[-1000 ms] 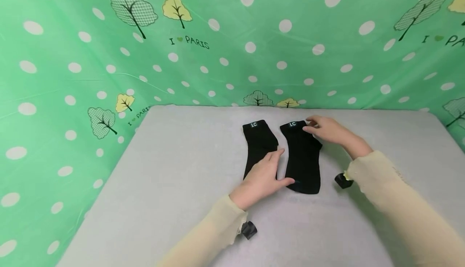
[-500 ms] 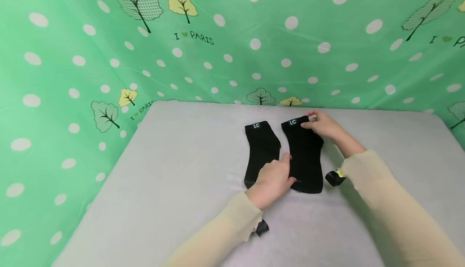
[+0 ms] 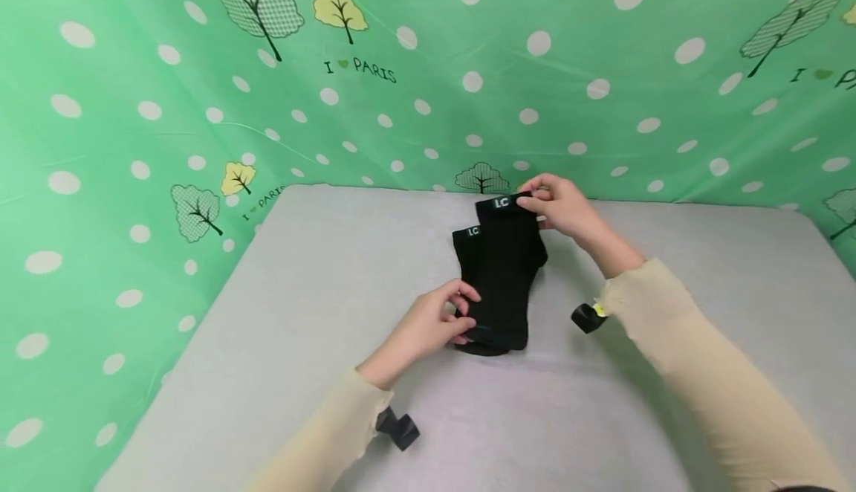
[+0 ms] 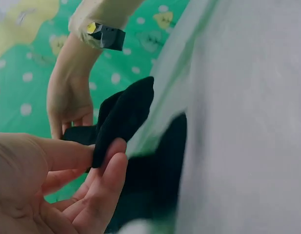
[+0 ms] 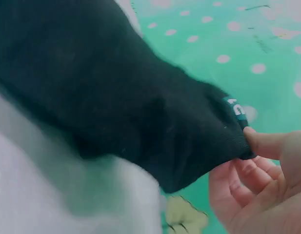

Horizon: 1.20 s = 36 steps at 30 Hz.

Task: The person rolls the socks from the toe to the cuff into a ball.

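Note:
Two black ankle socks with "LC" labels at their cuffs overlap in the head view. The upper sock (image 3: 504,276) is lifted above the lower sock (image 3: 467,252), which lies on the table and is mostly covered by it. My left hand (image 3: 428,321) pinches the toe end of the upper sock between thumb and fingers; the left wrist view shows this black fabric (image 4: 123,117) edge-on. At the far end, my right hand (image 3: 562,206) pinches the cuff corner beside the label. Stretched between both hands, the same sock (image 5: 116,97) spans the right wrist view.
A light grey cloth covers the table (image 3: 321,314). Green polka-dot sheeting (image 3: 374,143) with printed trees rises behind the table and along its sides. Each sleeve carries a small black wrist device, such as the left one (image 3: 399,429).
The right-hand sock has been picked up and moved left over the other sock. My left hand has moved left and now pinches its toe end; my right hand has carried its cuff leftward.

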{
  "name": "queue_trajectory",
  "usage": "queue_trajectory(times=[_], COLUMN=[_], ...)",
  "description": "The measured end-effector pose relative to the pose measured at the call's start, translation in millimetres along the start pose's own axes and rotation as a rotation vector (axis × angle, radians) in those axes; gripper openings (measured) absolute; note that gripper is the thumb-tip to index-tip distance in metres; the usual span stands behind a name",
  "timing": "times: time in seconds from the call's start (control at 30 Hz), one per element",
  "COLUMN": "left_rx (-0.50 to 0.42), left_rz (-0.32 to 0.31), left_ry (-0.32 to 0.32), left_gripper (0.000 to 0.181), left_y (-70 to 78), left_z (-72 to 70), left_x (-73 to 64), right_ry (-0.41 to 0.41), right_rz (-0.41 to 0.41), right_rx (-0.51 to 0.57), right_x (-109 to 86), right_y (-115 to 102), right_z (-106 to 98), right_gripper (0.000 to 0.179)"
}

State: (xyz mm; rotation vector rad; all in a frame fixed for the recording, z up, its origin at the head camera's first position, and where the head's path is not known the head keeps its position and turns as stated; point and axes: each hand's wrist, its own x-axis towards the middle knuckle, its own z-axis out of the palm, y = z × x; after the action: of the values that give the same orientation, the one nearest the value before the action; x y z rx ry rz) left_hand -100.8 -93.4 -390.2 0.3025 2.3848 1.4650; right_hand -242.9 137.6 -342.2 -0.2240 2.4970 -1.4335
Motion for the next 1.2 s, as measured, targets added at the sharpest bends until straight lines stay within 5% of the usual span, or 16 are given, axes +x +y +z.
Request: queue_trajectory(times=[0.27, 0.43, 0.53, 0.63, 0.8, 0.93, 1.2], left_rx=[0.001, 0.282, 0.445, 0.498, 0.516, 0.559, 0.646], left_rz=[-0.077, -0.014, 0.044, 0.130, 0.305, 0.320, 0.279], left_ry=[-0.017, -0.049, -0.029, -0.034, -0.166, -0.240, -0.181], left_gripper=[0.024, 0.021, 0.019, 0.019, 0.024, 0.029, 0.034], left_y=[-28.4, -31.9, -27.2, -21.4, -21.5, -27.2, -32.1], left_z=[-9.2, -7.7, -11.7, -18.4, -27.5, -26.1, -10.2], left_x=[-2.6, 2.1, 1.6, -1.7, -4.3, -0.1, 9.6], right_ry=[-0.048, 0.000, 0.024, -0.013, -0.265, -0.363, -0.226], right_rz=[-0.101, -0.115, -0.117, -0.222, -0.434, -0.485, -0.504], right_rx=[-0.161, -0.255, -0.234, -0.216, -0.252, -0.413, -0.587], right_x=[43.3, 45.5, 30.2, -0.8, -65.6, -95.0, -108.4], right_y=[24, 40, 37, 26, 24, 38, 57], right_z=[49, 55, 50, 44, 49, 62, 83], right_gripper=[0.022, 0.022, 0.027, 0.027, 0.020, 0.023, 0.026])
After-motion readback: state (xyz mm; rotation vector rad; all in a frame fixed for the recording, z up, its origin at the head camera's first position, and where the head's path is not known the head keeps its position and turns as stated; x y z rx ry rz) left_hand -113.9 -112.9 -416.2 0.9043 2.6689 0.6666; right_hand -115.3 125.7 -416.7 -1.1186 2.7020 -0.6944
